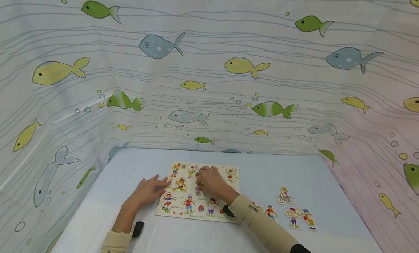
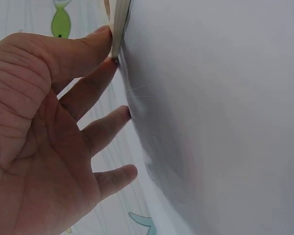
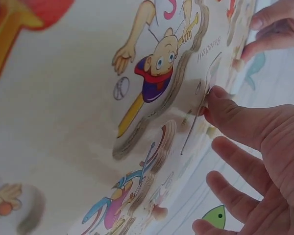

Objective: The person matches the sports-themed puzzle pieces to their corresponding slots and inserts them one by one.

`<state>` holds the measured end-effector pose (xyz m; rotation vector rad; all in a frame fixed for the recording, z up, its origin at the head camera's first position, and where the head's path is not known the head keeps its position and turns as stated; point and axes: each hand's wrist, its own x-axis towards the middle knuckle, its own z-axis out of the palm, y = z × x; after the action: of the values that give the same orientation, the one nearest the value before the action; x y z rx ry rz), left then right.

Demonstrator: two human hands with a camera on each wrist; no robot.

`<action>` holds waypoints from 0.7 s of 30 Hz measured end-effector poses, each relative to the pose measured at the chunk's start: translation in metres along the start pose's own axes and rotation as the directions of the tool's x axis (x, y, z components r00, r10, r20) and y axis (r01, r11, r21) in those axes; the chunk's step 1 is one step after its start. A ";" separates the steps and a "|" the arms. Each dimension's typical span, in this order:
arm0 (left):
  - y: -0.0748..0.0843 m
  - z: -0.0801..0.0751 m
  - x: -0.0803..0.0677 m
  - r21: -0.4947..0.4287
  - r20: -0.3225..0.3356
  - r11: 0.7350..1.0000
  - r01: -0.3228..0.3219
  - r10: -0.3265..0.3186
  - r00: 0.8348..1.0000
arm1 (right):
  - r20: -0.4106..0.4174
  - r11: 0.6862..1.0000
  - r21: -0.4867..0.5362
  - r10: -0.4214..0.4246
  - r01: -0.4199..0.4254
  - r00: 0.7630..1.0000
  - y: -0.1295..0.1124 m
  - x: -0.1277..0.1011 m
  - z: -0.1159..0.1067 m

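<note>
A cream wooden puzzle board point(image 1: 178, 213) with sports figures lies flat on the table. My left hand point(image 1: 148, 189) rests at its left edge; in the left wrist view, the thumb and forefinger touch the board's side point(image 2: 118, 29), other fingers spread. Over the board's middle is my right hand point(image 1: 211, 182). Its thumb point(image 3: 230, 110) and forefinger pinch a thin puzzle piece point(image 3: 214, 73) at the board's surface in the right wrist view. The hand hides most of that piece. Nearby a baseball figure point(image 3: 159, 63) sits in view, close to the printed word "Baseball".
Right of the board lie several loose pieces: a cyclist point(image 1: 284, 196), a figure in purple trousers point(image 1: 293, 217), another beside it point(image 1: 308, 219), and one in red point(image 1: 270, 211) near my right sleeve. A fish-patterned curtain point(image 1: 216, 96) surrounds the white table point(image 1: 137, 162).
</note>
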<state>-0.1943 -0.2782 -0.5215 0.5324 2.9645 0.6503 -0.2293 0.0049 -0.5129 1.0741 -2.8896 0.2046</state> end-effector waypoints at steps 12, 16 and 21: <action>-0.002 0.002 0.001 -0.003 0.018 1.000 0.022 -0.022 1.000 | -0.025 0.997 0.075 0.016 -0.014 1.000 0.006 -0.007 0.000; -0.001 0.001 0.001 0.000 0.023 1.000 0.024 -0.024 0.999 | 0.001 0.998 0.052 0.042 -0.042 0.999 0.010 -0.009 -0.004; 0.000 -0.001 0.001 0.013 0.022 1.000 0.014 -0.015 1.000 | 0.007 0.997 0.055 0.061 -0.061 0.998 0.016 -0.014 -0.015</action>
<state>-0.1951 -0.2784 -0.5203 0.5152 2.9510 0.6208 -0.2291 0.0278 -0.5013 0.9964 -2.9409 0.2866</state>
